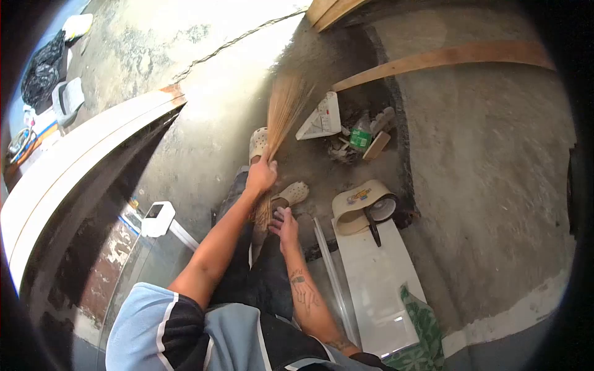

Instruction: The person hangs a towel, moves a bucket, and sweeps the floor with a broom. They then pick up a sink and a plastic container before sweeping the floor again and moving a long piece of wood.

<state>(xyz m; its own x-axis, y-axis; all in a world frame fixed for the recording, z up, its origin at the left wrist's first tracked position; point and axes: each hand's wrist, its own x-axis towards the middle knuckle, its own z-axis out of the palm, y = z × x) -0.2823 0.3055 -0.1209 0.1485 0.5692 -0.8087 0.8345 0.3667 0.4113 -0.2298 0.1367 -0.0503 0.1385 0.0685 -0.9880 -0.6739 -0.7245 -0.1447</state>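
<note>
My left hand [262,177] is closed around a stick broom [286,114], a bundle of thin tan sticks that fans out away from me. Below that grip, the bundle's narrow end [260,216] points back toward my lap. My right hand [286,230] is beside this end, palm turned toward it and fingers apart. Beyond the hands, a white clog [259,141] is partly hidden behind the broom, and the other clog [296,193] sits just past my right fingers.
A white triangular scoop [322,117] meets a long wooden strip [445,60]. Close by lies a rubbish heap with a green-labelled plastic bottle [361,137]. To the right, a beige cap [359,204] rests on a white panel [378,272]. At left stands a white-headed device [158,219].
</note>
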